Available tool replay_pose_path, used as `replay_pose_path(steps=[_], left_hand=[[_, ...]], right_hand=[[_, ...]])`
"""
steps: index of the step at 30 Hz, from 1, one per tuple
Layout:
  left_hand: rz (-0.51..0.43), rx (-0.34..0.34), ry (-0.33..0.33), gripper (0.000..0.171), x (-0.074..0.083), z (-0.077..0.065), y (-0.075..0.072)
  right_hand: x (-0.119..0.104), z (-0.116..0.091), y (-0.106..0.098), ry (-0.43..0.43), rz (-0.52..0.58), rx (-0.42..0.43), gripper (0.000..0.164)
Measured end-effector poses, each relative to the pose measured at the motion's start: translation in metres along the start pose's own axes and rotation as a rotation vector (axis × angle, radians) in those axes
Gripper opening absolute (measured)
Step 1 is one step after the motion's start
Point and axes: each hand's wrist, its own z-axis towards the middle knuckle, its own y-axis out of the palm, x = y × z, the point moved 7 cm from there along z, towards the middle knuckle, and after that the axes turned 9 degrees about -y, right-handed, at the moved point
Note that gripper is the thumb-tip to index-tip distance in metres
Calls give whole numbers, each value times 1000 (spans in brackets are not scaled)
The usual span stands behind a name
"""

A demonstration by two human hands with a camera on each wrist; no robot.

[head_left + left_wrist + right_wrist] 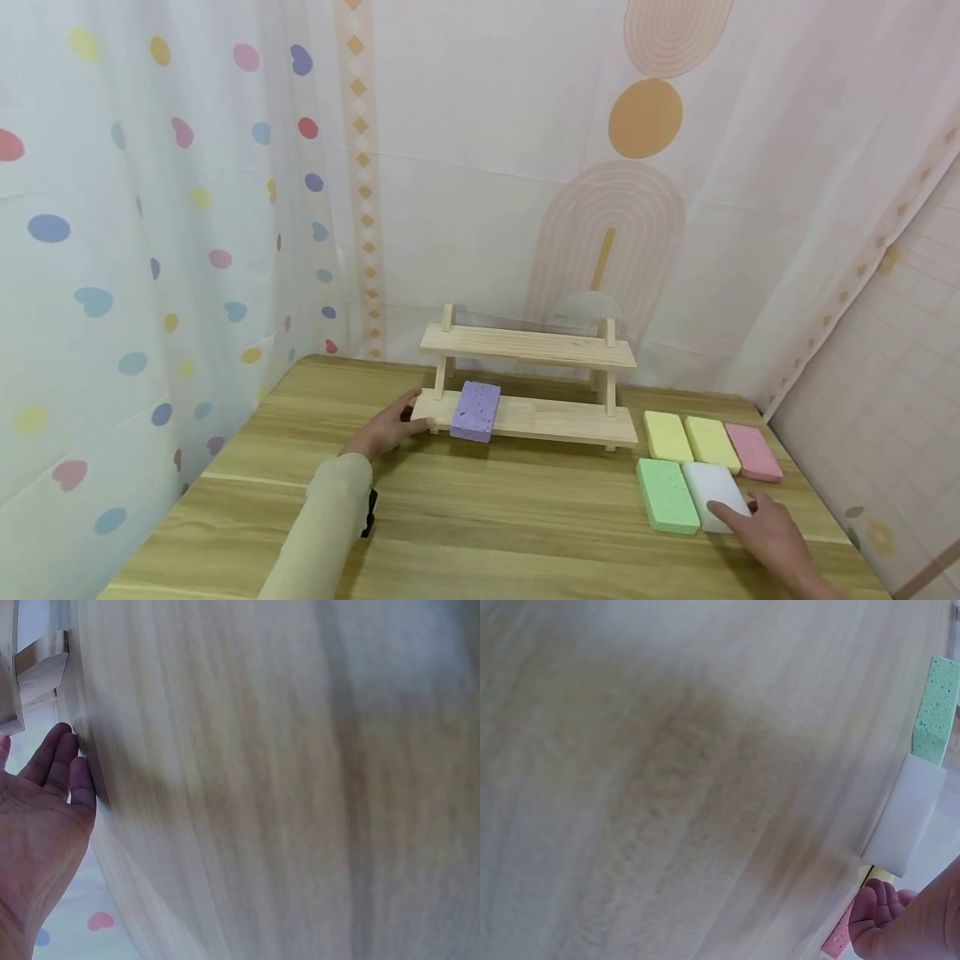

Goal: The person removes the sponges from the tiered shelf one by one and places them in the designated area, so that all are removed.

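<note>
A two-tier wooden shelf rack [555, 414] stands on the table. My left hand [390, 425] is at the left end of its lower board, thumb by the front edge and index finger by the end. In the left wrist view, the other fingers [60, 769] extend loosely along the tabletop. A purple sponge [476, 410] lies on the lower board, slightly over its front edge. At the right, my right hand [772, 533] grips a white sponge [708, 487], thumb over its top and curled fingers at its right side. The right wrist view hides the thumb.
Left of the white sponge lies a green sponge [667, 496]. Behind them is a row of two yellow sponges [667, 436] and a pink sponge [752, 452]. Patterned curtains [480, 208] hang around the wooden table [480, 525]. The rack's upper board [525, 345] sits farther back.
</note>
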Motion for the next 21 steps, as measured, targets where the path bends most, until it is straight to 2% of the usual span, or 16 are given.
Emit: replay_pose_path(steps=[3,10,16,21], left_hand=[[-2,-1,-1,84,0,0,0],[-12,1,-2,85,-1,0,1],[-8,3,0,86,-1,0,1],[-11,2,-7,86,-1,0,1]], right_hand=[[-2,0,-1,7,-11,-11,100],[-9,2,-5,-2,-15,5,99],[-25,6,-11,-41,18,79,93],[-43,11,-11,-38,62,112,98]])
